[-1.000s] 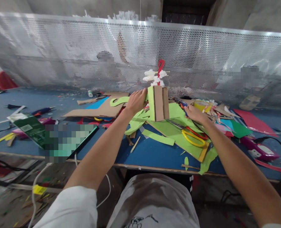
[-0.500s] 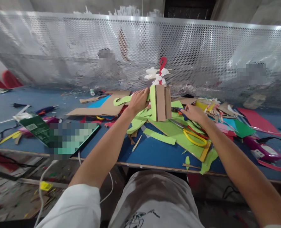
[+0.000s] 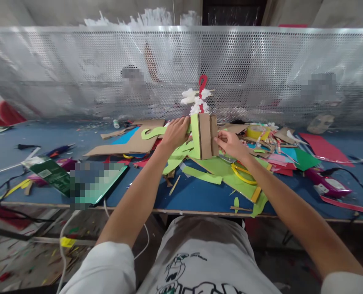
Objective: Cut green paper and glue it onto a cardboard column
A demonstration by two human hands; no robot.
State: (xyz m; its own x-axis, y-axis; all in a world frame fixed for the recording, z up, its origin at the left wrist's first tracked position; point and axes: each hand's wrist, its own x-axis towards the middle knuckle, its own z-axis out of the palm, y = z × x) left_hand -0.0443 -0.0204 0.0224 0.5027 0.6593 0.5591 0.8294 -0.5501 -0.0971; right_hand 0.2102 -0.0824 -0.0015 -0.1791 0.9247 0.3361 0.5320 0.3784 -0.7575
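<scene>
A small upright cardboard model with a green paper side stands on the blue table, topped by white foam bits and a red loop. My left hand grips its left green side, fingers curled round the edge. On the model's right edge rests my right hand, fingers pinched against the cardboard. Yellow-and-red scissors lie on green paper just under my right wrist.
A perforated metal screen runs along the table's far side. Cardboard sheets, coloured paper scraps, a green box, a pink glue gun and cables lie about. Scraps litter the floor on the left.
My right hand has moved left from beside the scissors to the model's right edge. My left hand stays on the green side. The view shifted slightly.
</scene>
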